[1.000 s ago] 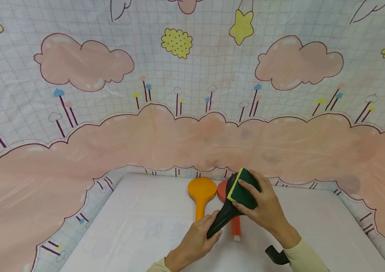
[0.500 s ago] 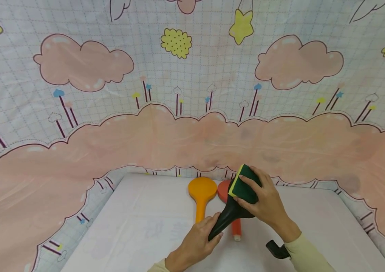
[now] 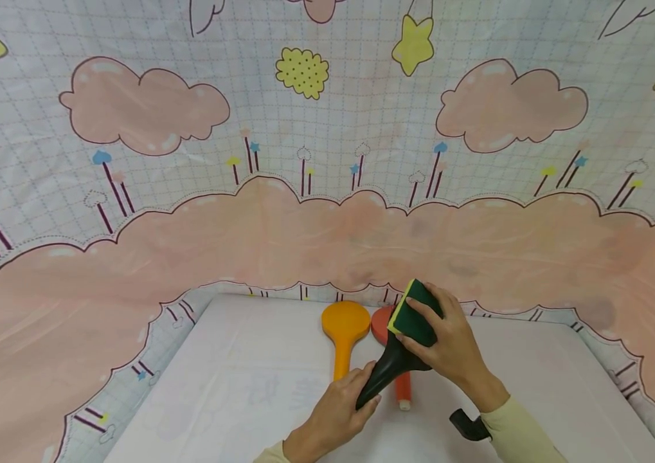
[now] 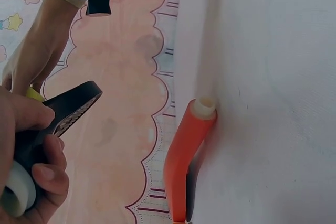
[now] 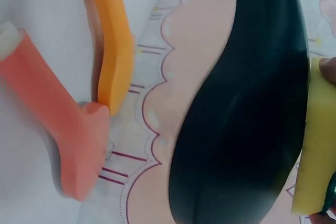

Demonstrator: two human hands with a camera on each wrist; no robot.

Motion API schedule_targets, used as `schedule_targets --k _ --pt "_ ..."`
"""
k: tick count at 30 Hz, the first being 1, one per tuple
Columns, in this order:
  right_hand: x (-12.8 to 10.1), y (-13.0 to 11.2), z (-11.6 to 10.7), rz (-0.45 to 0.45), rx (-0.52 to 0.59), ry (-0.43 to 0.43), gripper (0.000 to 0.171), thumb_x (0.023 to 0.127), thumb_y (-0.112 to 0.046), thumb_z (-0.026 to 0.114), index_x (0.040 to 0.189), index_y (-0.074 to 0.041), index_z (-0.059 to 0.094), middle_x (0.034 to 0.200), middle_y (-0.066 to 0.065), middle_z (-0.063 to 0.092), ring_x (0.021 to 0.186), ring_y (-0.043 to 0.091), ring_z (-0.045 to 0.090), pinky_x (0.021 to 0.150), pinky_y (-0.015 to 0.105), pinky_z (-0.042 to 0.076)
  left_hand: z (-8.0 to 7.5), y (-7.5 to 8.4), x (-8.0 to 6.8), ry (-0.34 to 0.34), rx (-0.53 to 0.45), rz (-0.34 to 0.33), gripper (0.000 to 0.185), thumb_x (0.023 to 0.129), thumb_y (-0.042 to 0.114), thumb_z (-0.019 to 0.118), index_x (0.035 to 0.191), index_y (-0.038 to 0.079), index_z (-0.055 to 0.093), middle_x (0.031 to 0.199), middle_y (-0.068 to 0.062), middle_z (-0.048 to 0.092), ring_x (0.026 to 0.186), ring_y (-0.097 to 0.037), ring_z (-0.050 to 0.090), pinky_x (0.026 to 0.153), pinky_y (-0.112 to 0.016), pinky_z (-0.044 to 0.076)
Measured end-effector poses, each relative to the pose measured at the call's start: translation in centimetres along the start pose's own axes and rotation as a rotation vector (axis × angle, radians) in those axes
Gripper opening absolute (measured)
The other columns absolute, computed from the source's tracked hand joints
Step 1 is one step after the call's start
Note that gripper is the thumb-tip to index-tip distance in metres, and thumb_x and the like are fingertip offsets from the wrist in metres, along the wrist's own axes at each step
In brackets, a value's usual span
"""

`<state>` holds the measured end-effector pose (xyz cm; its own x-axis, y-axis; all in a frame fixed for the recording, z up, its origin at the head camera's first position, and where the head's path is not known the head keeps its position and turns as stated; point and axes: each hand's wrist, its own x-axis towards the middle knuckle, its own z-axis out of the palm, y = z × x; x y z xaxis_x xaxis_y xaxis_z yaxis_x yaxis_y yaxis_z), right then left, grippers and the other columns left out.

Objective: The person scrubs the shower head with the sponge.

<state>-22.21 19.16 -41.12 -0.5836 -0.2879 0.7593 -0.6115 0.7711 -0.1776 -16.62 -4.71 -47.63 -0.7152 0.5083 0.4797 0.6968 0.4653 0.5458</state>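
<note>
At the near end of the black shower head [image 3: 387,370], I've got the person's left hand [image 3: 335,408], thumb and fingers wrapped round the handle; whitish ring [image 4: 26,184] at that end, by the palm. Long axis points from that hand away and rightward, head end farthest, raised above the white table [image 3: 229,366]. Smooth back toward my head view, perforated face [image 4: 71,121] turned to the table side. On the black one's back: sponge [image 3: 416,328], yellow layer against it, green outward, visible yellow edge roughly in line with the handle. Right hand [image 3: 451,344] pinches the sponge between thumb and fingers. I'd judge that sponge-to-back contact is the key relation; right hand nearer the head, left at the handle. Beyond the black one, partly hidden: red shower head [image 3: 380,321], handle toward the person. Left of the black one: orange shower head [image 3: 346,321], similar heading. Past everything, printed cloth [image 3: 304,251].
</note>
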Motion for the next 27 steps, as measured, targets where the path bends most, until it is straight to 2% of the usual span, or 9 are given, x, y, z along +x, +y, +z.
schedule_targets --k 6,8,12,14,15,18,21,23,27 --pt "-0.4 -0.7 0.2 -0.037 0.015 -0.011 0.07 0.062 -0.028 0.092 0.126 -0.015 0.064 0.143 0.022 0.044 0.124 0.04 0.046 0.082 0.055 0.056 0.0 0.1 0.3 0.037 -0.027 -0.016 0.051 0.095 0.018 0.064 0.139 -0.004 0.048 0.107 -0.012 0.067 0.078 -0.006 0.056 0.069 -0.014 0.051" --pt "-0.5 -0.9 0.2 -0.048 0.021 -0.007 0.067 0.066 -0.034 0.09 0.125 -0.015 0.064 0.143 0.022 0.045 0.123 0.039 0.046 0.083 0.055 0.056 0.0 0.1 0.3 0.047 -0.033 -0.016 0.051 0.096 0.02 0.063 0.139 -0.003 0.048 0.109 -0.012 0.068 0.079 -0.006 0.057 0.071 -0.015 0.052" --pt "-0.7 -1.1 0.1 -0.052 0.035 -0.009 0.062 0.082 -0.06 0.069 0.125 -0.015 0.064 0.144 0.022 0.044 0.125 0.039 0.045 0.085 0.056 0.055 0.0 0.1 0.4 0.054 -0.041 -0.021 0.053 0.097 0.024 0.062 0.139 -0.004 0.048 0.11 -0.012 0.067 0.08 -0.006 0.056 0.071 -0.014 0.052" --pt "-0.8 -1.1 0.1 -0.048 0.038 -0.012 0.067 0.085 -0.068 0.055 0.126 -0.016 0.064 0.145 0.021 0.044 0.126 0.039 0.044 0.085 0.056 0.055 0.0 0.2 0.4 0.055 -0.05 -0.028 0.053 0.097 0.025 0.062 0.14 -0.004 0.048 0.109 -0.012 0.067 0.079 -0.006 0.056 0.071 -0.014 0.051" --pt "-0.8 -1.1 0.0 -0.045 0.041 -0.013 0.067 0.086 -0.068 0.053 0.126 -0.016 0.064 0.145 0.021 0.044 0.126 0.039 0.044 0.085 0.056 0.055 0.0 0.2 0.4 0.054 -0.056 -0.029 0.053 0.097 0.025 0.062 0.14 -0.004 0.048 0.109 -0.012 0.067 0.079 -0.006 0.055 0.07 -0.014 0.051" --pt "-0.8 -1.0 -0.2 -0.045 0.038 -0.004 0.061 0.081 -0.056 0.073 0.126 -0.015 0.064 0.144 0.022 0.045 0.125 0.039 0.046 0.082 0.055 0.056 0.0 0.2 0.4 0.051 -0.061 -0.029 0.052 0.097 0.024 0.061 0.139 -0.004 0.048 0.109 -0.012 0.067 0.079 -0.005 0.055 0.07 -0.013 0.051" --pt "-0.8 -0.7 -0.4 -0.046 0.034 0.016 0.066 0.068 -0.033 0.089 0.126 -0.015 0.064 0.143 0.022 0.046 0.123 0.04 0.047 0.08 0.054 0.057 -0.1 0.1 0.4 0.055 -0.06 -0.023 0.051 0.097 0.023 0.062 0.139 -0.004 0.049 0.107 -0.011 0.067 0.077 -0.004 0.053 0.068 -0.013 0.049" --pt "-0.7 -0.5 -0.5 -0.039 0.033 0.028 0.071 0.062 -0.025 0.091 0.127 -0.016 0.063 0.143 0.022 0.046 0.123 0.039 0.047 0.079 0.054 0.057 -0.2 0.2 0.3 0.058 -0.061 -0.018 0.051 0.096 0.021 0.063 0.139 -0.003 0.049 0.106 -0.011 0.067 0.076 -0.004 0.052 0.066 -0.012 0.048" --pt "-0.7 0.1 -0.7 -0.025 0.041 0.038 0.069 0.064 -0.026 0.09 0.127 -0.015 0.063 0.143 0.022 0.046 0.123 0.039 0.048 0.078 0.055 0.057 -0.3 0.2 0.1 0.056 -0.059 -0.017 0.051 0.095 0.02 0.064 0.139 -0.002 0.049 0.106 -0.01 0.067 0.077 -0.004 0.052 0.067 -0.013 0.048"
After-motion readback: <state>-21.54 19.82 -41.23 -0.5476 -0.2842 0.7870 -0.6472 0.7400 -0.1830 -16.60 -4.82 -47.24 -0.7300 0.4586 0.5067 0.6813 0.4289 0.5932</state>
